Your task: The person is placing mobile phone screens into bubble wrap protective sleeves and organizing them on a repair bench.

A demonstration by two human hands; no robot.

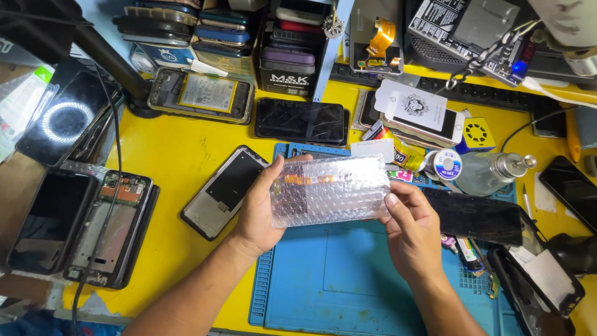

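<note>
Your left hand grip pinches left short end of bubble-wrap pouch; right hand grip pinches right lower corner. Pouch hangs above blue mat, long axis left-right between both hands. Black phone just left of mat.

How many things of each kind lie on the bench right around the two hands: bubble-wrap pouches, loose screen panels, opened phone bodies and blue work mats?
Bubble-wrap pouch, held by the left hand and the right hand: 1
Loose screen panel, left of the hands: 1
Opened phone bodies: 2
Blue work mat, under the hands: 1
Total: 5
</note>
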